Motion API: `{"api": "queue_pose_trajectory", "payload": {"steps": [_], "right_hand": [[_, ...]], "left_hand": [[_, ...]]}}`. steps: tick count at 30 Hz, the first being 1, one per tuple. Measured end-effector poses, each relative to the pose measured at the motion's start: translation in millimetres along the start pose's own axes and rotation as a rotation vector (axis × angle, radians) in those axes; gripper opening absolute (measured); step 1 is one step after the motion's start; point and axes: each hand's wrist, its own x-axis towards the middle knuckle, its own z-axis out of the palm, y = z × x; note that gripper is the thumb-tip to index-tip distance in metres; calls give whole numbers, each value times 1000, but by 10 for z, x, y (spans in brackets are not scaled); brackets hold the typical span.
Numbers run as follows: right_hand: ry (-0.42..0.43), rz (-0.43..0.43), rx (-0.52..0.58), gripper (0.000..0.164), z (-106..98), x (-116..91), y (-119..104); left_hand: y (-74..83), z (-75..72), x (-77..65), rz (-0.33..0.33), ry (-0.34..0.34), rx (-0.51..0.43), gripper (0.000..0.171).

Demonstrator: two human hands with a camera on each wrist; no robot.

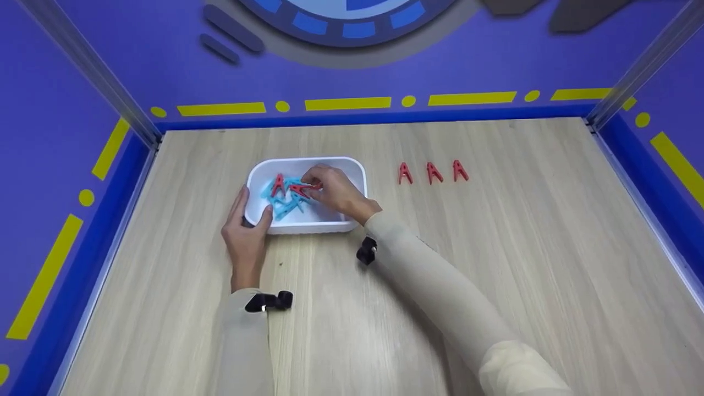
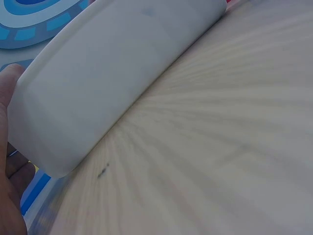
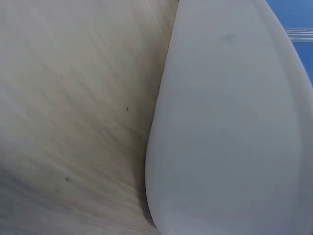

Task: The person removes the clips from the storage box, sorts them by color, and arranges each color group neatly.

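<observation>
A white plastic basin [image 1: 308, 227] stands on the table, holding several light blue clothespins [image 1: 286, 209] and red ones. My left hand [image 1: 246, 234] grips its front left corner, the thumb over the rim and the fingers along the outside. In the left wrist view, part of that hand [image 2: 11, 181] shows beside the basin's outer wall [image 2: 93, 83]. My right hand [image 1: 335, 190] reaches inside over the right rim and pinches a red clothespin [image 1: 317, 187], partly hidden by the fingers. Another red clothespin [image 1: 278, 185] lies to its left. The right wrist view shows only the basin's wall [image 3: 225, 127] and tabletop.
To the right of the basin, three red clothespins [image 1: 433, 172] stand apart in a row on the wooden table [image 1: 522, 231]. Blue panels with yellow marks [image 1: 346, 103] enclose the table at the back and sides. Each sleeve has a black wrist camera [image 1: 367, 251].
</observation>
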Motion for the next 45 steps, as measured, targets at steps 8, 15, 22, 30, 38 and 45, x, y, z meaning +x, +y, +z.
{"api": "queue_pose_trajectory", "payload": {"steps": [8, 15, 22, 30, 38, 45], "right_hand": [[-17, 39, -2, 21, 31, 61, 45], [-59, 78, -39, 21, 67, 78, 52], [-75, 112, -76, 23, 76, 71, 41], [-67, 65, -153, 18, 114, 94, 53], [-54, 65, -197, 18, 127, 95, 69], [-52, 70, -289, 21, 114, 73, 32]], "left_hand": [[-9, 10, 9, 22, 5, -20, 68], [-2, -3, 3, -9, 2, -2, 68], [-9, 2, 6, -5, -3, -8, 68], [-15, -6, -6, -16, -12, -3, 69], [-16, -2, -4, 17, 10, -10, 68], [-13, 2, 6, 18, 9, -33, 69]]}}
